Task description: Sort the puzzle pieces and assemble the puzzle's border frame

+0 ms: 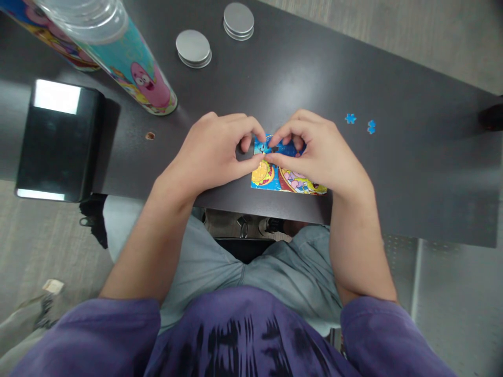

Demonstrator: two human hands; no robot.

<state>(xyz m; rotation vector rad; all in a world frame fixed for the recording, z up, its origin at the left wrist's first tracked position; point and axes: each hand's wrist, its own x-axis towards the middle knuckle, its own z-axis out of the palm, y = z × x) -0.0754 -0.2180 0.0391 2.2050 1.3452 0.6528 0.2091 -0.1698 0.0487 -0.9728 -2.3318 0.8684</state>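
Note:
A small, colourful jigsaw puzzle (283,180), mostly joined, lies flat near the table's front edge. It shows blue areas, a yellow round shape and pink cartoon figures. My left hand (220,149) grips its upper left part, index finger above and thumb below. My right hand (310,149) covers the upper right part, its thumb and fingertips closed on the puzzle close to the left fingertips. A small dark gap shows between the right thumb and index finger. Whether a separate piece sits under the fingertips is hidden. To the right lie two loose blue pieces, one puzzle piece (350,119) beside another puzzle piece (371,126).
A tall cartoon-printed tube (147,78) with a clear top stands at the upper left, a second printed tube (58,36) behind it. Silver discs (193,47) lie in two stacks, the other disc stack (238,20) farther back. A black box (55,141) is at left.

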